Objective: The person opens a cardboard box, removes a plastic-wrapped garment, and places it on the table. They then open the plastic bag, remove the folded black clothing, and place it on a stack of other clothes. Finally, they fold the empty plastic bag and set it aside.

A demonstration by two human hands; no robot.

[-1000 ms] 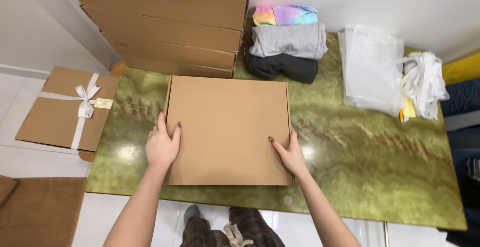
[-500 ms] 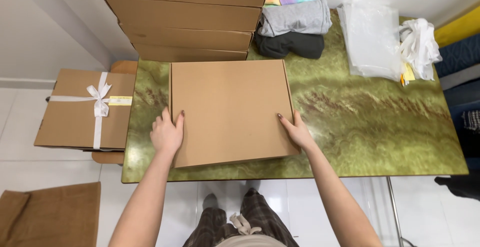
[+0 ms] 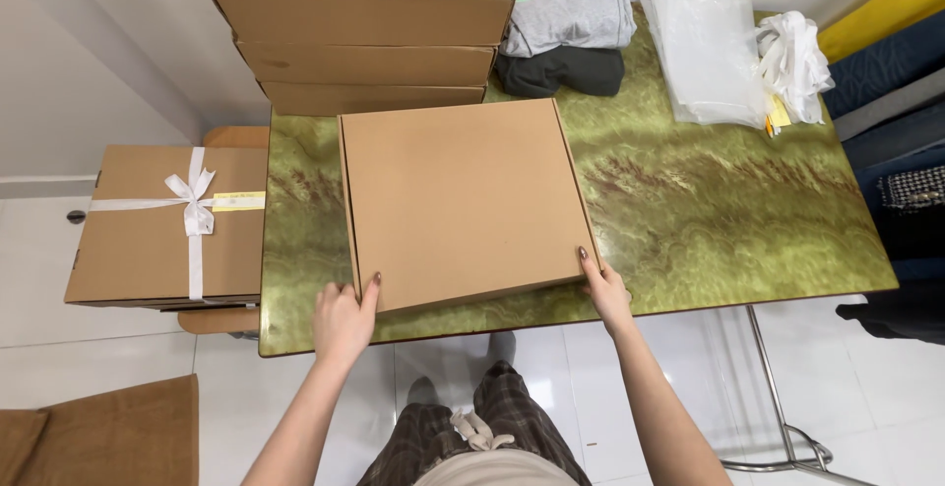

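A flat brown cardboard box [image 3: 463, 195] lies closed on the green marbled table [image 3: 709, 220]. My left hand [image 3: 345, 317] rests at its near left corner, thumb up against the front edge. At the near right corner my right hand [image 3: 602, 287] touches the box with its fingertips. Neither hand wraps around the box; both press against its front edge.
A stack of brown cardboard boxes [image 3: 364, 28] stands at the table's back left. Folded clothes [image 3: 566, 38] lie behind the flat box, with clear plastic bags [image 3: 704, 53] and white ribbon [image 3: 792, 53] at the back right. A ribbon-tied box [image 3: 167, 225] sits on a stool to the left.
Both hands have slid from the box's sides down to its near corners. The view has shifted so the table sits lower and further back.
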